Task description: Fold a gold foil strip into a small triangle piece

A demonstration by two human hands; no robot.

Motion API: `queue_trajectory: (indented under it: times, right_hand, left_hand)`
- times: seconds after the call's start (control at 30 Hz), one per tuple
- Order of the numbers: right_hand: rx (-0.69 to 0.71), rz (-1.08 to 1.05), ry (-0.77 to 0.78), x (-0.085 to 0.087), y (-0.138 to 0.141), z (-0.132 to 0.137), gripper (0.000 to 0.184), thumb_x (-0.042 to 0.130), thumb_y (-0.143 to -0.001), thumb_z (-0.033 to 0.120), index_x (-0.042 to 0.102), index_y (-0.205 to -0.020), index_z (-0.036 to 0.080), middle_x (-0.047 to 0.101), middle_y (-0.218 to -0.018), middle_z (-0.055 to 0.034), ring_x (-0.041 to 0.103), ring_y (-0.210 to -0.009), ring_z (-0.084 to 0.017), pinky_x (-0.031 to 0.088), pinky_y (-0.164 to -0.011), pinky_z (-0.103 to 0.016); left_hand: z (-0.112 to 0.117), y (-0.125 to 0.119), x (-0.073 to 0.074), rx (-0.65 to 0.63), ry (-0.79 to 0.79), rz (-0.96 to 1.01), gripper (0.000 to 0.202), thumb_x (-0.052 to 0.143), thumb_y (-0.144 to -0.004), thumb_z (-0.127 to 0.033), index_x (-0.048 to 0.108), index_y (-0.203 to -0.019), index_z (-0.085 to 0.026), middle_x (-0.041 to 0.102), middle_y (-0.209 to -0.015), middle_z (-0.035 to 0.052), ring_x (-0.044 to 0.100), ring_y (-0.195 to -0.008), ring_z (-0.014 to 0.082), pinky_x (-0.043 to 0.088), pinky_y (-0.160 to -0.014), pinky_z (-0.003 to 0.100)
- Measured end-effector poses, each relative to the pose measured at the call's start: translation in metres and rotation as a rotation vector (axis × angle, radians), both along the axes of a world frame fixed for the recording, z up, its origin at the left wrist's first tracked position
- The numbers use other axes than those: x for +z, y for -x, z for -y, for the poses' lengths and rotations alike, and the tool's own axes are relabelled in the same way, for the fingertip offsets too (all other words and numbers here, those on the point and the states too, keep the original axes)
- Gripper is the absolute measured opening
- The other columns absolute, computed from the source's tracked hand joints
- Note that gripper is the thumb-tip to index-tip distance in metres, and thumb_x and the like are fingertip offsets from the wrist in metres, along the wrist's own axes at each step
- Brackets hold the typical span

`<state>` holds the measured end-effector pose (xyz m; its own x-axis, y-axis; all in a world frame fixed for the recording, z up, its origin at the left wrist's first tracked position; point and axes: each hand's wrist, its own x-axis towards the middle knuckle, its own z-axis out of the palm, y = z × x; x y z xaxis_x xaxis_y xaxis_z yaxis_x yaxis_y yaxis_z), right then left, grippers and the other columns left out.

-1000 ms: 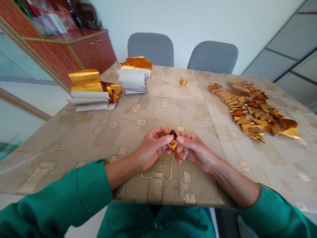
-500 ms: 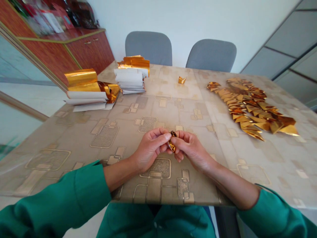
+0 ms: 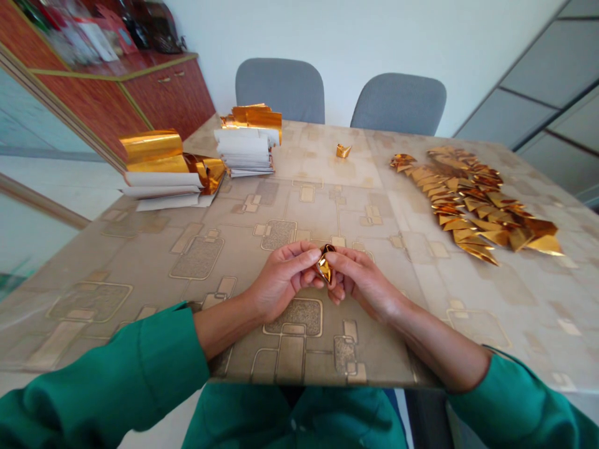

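A small folded piece of gold foil paper is pinched between both of my hands just above the near middle of the table. My left hand grips its left side with thumb and fingertips closed. My right hand closes on its right side, fingers curled under. Green sleeves cover both forearms.
Several folded gold pieces lie in a pile at the right. One finished gold piece sits at the far middle. Two stacks of gold-and-white sheets lie at the far left. Two grey chairs stand behind the table, a wooden cabinet at left.
My fingers have shifted slightly on the gold piece, turning and pressing it; it now looks more compact. The hands stay in the same place.
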<state>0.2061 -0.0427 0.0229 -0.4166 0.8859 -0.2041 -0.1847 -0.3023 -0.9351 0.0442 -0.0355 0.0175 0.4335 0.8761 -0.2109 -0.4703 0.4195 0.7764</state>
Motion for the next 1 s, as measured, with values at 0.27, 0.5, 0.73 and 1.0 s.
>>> queue_trajectory:
  times: [0.27,0.5,0.73,1.0]
  right_hand:
    - [0.008,0.088,0.015,0.005,-0.004,-0.001,0.024,0.070,-0.079,0.036,0.058,-0.080,0.016,0.061,-0.064,0.0024,0.046,-0.046,-0.005,0.041,-0.046,-0.020]
    - [0.039,-0.001,0.070,0.003,-0.008,-0.002,0.018,0.069,-0.078,0.030,0.058,-0.082,0.017,0.057,-0.063,0.0035,0.041,-0.047,-0.006,0.038,-0.047,-0.021]
    - [0.058,-0.274,0.214,0.005,-0.010,-0.003,0.011,0.063,-0.079,0.027,0.058,-0.079,0.017,0.052,-0.063,0.0037,0.035,-0.051,-0.007,0.033,-0.052,-0.023]
    - [-0.010,-0.375,0.368,0.002,-0.012,-0.006,0.019,0.074,-0.073,0.023,0.063,-0.089,0.019,0.057,-0.076,0.0029,0.045,-0.064,-0.009,0.036,-0.057,-0.021]
  left_hand:
    - [-0.001,0.002,0.000,-0.016,-0.001,0.031,0.019,0.079,-0.075,-0.024,0.065,-0.077,-0.011,0.058,-0.055,-0.0029,0.054,-0.051,0.0059,0.051,-0.055,0.017]
    - [-0.003,0.002,-0.003,-0.017,0.012,0.053,0.018,0.078,-0.076,-0.022,0.064,-0.078,-0.011,0.058,-0.057,-0.0029,0.053,-0.050,0.0044,0.052,-0.055,0.016]
    - [-0.004,0.002,-0.002,0.079,0.091,0.150,0.032,0.077,-0.077,-0.017,0.061,-0.104,-0.018,0.067,-0.083,-0.0016,0.058,-0.056,0.0033,0.054,-0.056,0.014]
    - [-0.003,0.001,-0.003,-0.002,0.088,0.176,0.030,0.082,-0.073,-0.018,0.065,-0.098,-0.015,0.060,-0.073,-0.0039,0.050,-0.052,0.0013,0.048,-0.050,0.011]
